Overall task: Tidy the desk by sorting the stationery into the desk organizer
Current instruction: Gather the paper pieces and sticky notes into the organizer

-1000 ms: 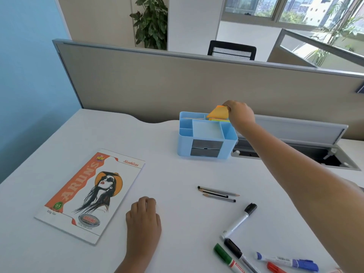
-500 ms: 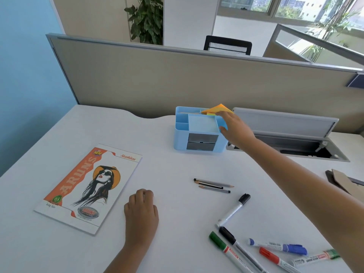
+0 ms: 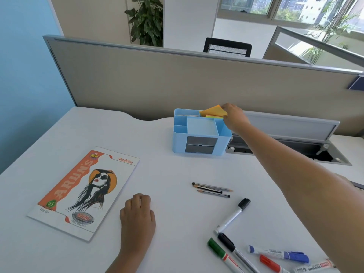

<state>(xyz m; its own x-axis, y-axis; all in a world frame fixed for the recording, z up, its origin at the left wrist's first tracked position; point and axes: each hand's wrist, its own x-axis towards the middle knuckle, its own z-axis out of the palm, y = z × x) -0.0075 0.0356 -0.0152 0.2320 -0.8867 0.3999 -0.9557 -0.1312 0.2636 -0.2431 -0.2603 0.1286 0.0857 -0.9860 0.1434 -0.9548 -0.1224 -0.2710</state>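
A light blue desk organizer (image 3: 178,138) stands at the back of the white desk. An orange sticky note pad (image 3: 212,111) sits tilted in its back right compartment. My right hand (image 3: 234,117) reaches over the organizer's right rear corner and grips the pad's right edge. My left hand (image 3: 137,215) rests on the desk near me, fingers loosely curled, holding nothing. Three pencils (image 3: 212,189) lie in the middle of the desk. Several markers lie at the front right, among them a black-capped one (image 3: 233,215), a green one (image 3: 218,251) and a blue one (image 3: 279,254).
A notebook (image 3: 84,192) with an orange and white cover lies at the left. An open cable tray with a raised grey lid (image 3: 285,127) sits right of the organizer. A beige partition (image 3: 177,81) closes off the desk's far edge.
My right hand dropped from the pad to the organizer's front right corner, then rose back to the pad at the rear. The left hand stayed put.
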